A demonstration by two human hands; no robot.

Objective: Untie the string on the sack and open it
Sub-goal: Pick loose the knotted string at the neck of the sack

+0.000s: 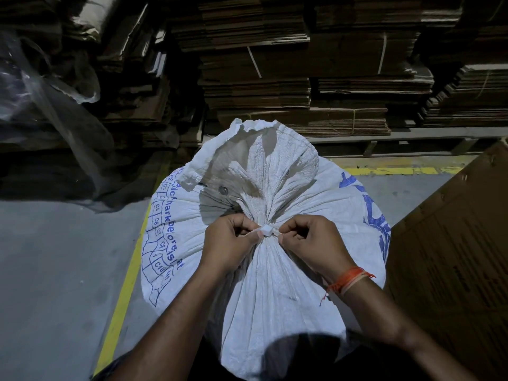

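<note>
Left hand (229,237), right hand (308,237) pinched string (267,231) beside knot on sack (269,284). Thin, slippy; grip ends.

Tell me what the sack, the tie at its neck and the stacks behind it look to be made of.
Sack: likely woven plastic, white, matte, fine weave texture, crisp pleats, blue print.
String: seemingly flat white plastic strip knotted at the neck; too small to be sure.
Stacks: brown corrugated cardboard, layered flat sheets with raw edges.
</note>
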